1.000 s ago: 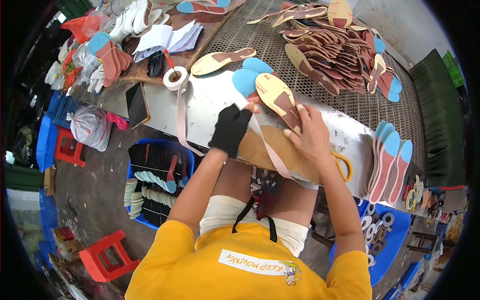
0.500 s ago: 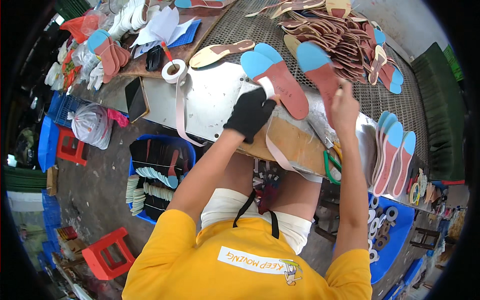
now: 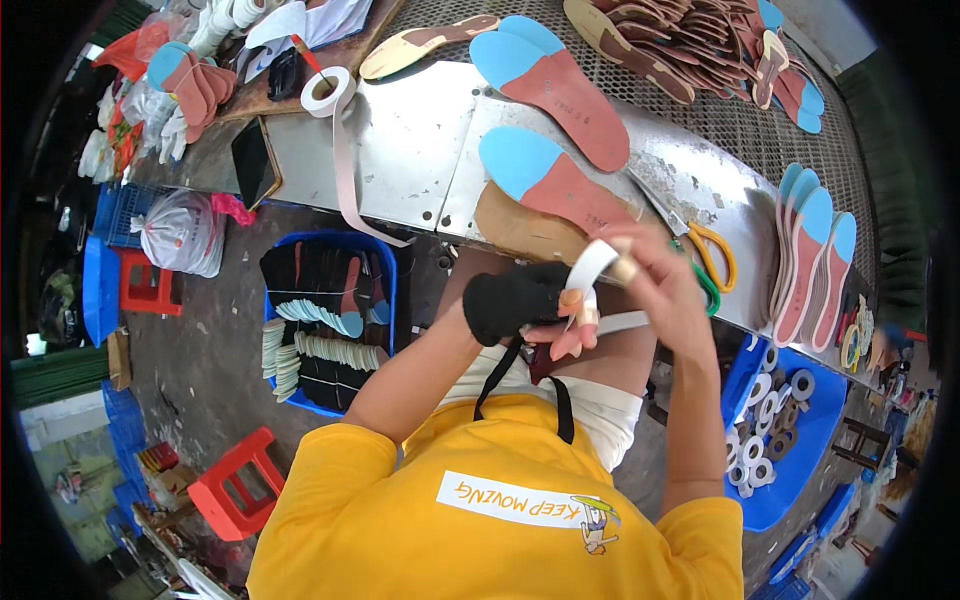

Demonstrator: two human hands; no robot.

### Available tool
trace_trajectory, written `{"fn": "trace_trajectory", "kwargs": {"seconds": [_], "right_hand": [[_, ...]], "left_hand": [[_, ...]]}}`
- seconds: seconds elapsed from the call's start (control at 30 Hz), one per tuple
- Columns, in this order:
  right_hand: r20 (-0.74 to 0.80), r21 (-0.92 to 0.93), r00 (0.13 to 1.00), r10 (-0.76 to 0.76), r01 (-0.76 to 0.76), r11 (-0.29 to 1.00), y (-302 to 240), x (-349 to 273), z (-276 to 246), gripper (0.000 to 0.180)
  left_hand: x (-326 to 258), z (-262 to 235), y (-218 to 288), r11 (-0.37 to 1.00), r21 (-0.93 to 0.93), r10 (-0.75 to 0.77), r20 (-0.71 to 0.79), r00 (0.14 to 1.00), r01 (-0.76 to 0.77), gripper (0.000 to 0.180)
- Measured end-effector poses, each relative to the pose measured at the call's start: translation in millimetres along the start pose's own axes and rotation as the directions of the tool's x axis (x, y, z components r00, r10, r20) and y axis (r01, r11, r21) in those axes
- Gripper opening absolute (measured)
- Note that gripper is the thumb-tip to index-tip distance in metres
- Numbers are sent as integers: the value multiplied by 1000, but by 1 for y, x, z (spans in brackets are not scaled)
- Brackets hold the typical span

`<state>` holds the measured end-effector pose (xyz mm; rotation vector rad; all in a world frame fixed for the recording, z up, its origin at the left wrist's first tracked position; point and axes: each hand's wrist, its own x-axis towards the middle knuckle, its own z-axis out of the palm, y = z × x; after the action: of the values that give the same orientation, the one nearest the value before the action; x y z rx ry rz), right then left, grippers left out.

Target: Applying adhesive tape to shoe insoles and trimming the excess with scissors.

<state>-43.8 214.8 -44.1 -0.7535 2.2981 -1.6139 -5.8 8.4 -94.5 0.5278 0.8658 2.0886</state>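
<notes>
My left hand, in a black glove with bare fingertips, pinches a strip of white tape above my lap. My right hand, bare, has its fingers closed at the upper end of that strip, close beside the left fingertips. Just beyond my hands a blue-and-red insole lies at the bench's front edge, over a brown board; its heel end is partly hidden behind my right hand. Farther back rest two overlapping insoles of the same colours. Scissors with orange handles and a green-handled tool lie right of my right hand.
A tape roll trails a loose strip over the bench edge. Insoles stand upright at right; more are heaped on the mesh surface. Blue bins flank me below the bench. A red stool stands lower left.
My right hand has let go of an insole, which now lies at the front edge. Both hands have come together nearer my body, on the tape strip. The view has shifted slightly.
</notes>
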Motion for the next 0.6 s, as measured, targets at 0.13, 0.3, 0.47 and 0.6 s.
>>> {"fn": "trace_trajectory", "kwargs": {"seconds": [0.13, 0.3, 0.47, 0.6], "right_hand": [[357, 779, 924, 138, -376, 501, -7, -22, 19, 38], [-155, 740, 985, -80, 169, 651, 26, -51, -11, 24], [-128, 635, 987, 98, 6, 773, 3, -43, -18, 22], [-33, 329, 956, 290, -264, 907, -9, -40, -18, 14]], "left_hand": [[25, 12, -53, 915, -397, 126, 113, 986, -71, 34], [19, 33, 36, 815, 372, -260, -449, 855, 444, 39], [31, -22, 102, -536, 715, 606, -44, 794, 449, 52], [32, -48, 102, -533, 715, 594, -65, 802, 452, 37]]}}
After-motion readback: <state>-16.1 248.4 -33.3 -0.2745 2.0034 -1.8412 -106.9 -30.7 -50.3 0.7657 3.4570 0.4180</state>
